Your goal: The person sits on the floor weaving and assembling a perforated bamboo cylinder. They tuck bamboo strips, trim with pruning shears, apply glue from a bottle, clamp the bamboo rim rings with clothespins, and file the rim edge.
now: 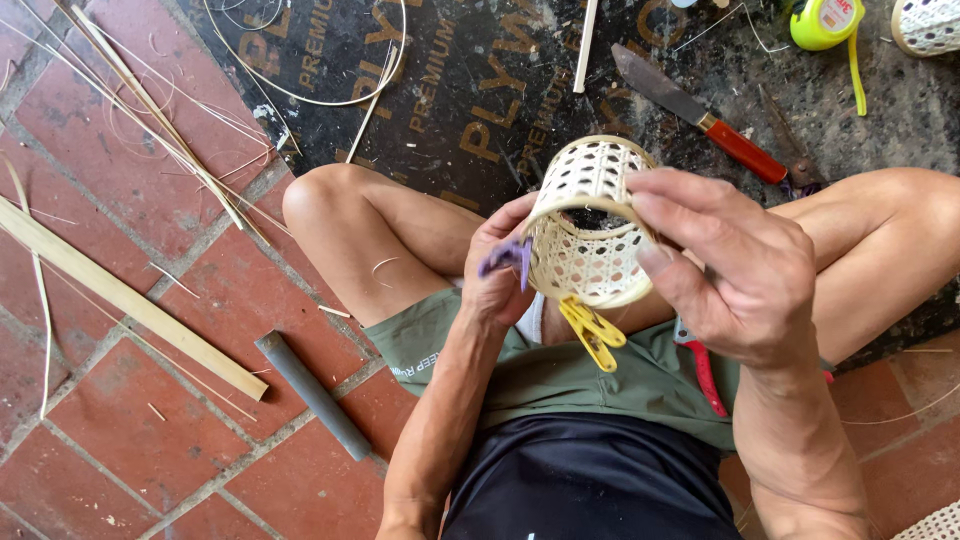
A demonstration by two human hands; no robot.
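Red brick floor (130, 440) under a seated person, black plywood sheet (470, 90) ahead of the knees. Far left: thin cane strips (160, 130) scattered on the brick, then a flat bamboo slat (120, 295) lying diagonally, then a short grey tube (313, 395) just beside the left thigh. Left hand (500, 265) sits at the left side of a small woven cane cylinder (590, 225), fingers curled narrow against its wall, pinching at a purple clothespin (505, 257) clipped there. Cylinder is held up between both hands above the lap, open end tilted toward the camera, open-hole weave visible. Yellow clothespin (592, 330) is clipped to its lower rim and hangs down. Right hand (735, 270) covers the right side, thumb and fingers wrapped on the rim, holding it. Red-handled tool (705, 375) lies on the green shorts under the right hand; type unclear. On the plywood beyond: knife with red handle (700, 115), then a yellow-green tape measure (825, 22), then part of another woven piece (928, 25) at the top right corner.
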